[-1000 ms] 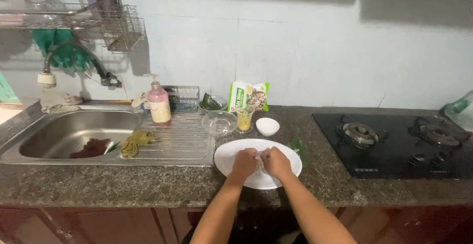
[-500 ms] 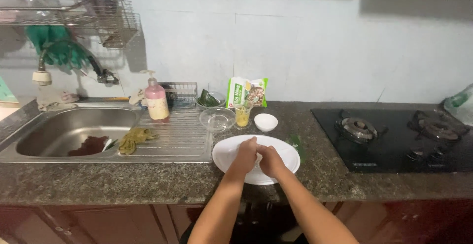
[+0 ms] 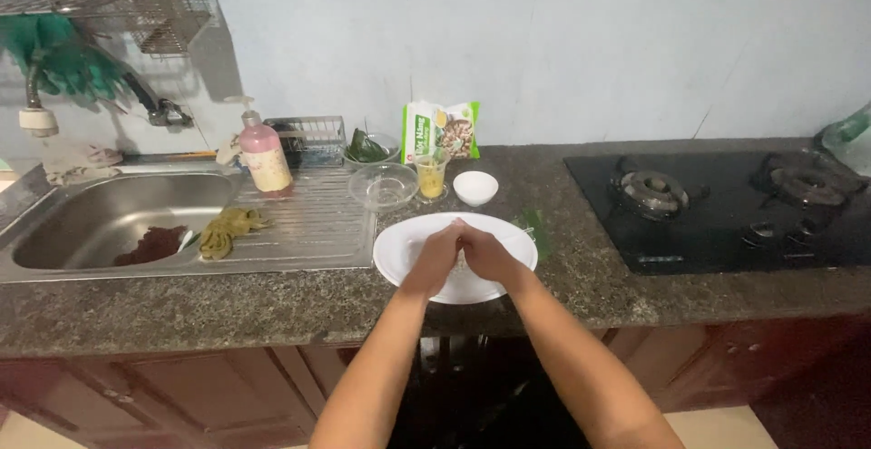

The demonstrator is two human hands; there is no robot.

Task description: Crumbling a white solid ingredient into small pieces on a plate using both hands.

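Note:
A round white plate (image 3: 396, 251) lies on the dark granite counter near its front edge. Both my hands meet over the middle of the plate. My left hand (image 3: 434, 260) and my right hand (image 3: 485, 255) press against each other, fingers curled inward. Whatever lies between them is hidden by the fingers. A green leaf (image 3: 537, 226) lies on the counter at the plate's right rim.
Behind the plate stand a small white bowl (image 3: 475, 187), a glass of yellow liquid (image 3: 431, 177), a clear glass bowl (image 3: 385, 185) and a green packet (image 3: 441, 130). A sink (image 3: 100, 218) with a pink soap bottle (image 3: 264, 156) lies left, a black gas hob (image 3: 726, 209) right.
My hands have stayed over the plate and drawn closer, so the fingers now press together. The view has shifted slightly.

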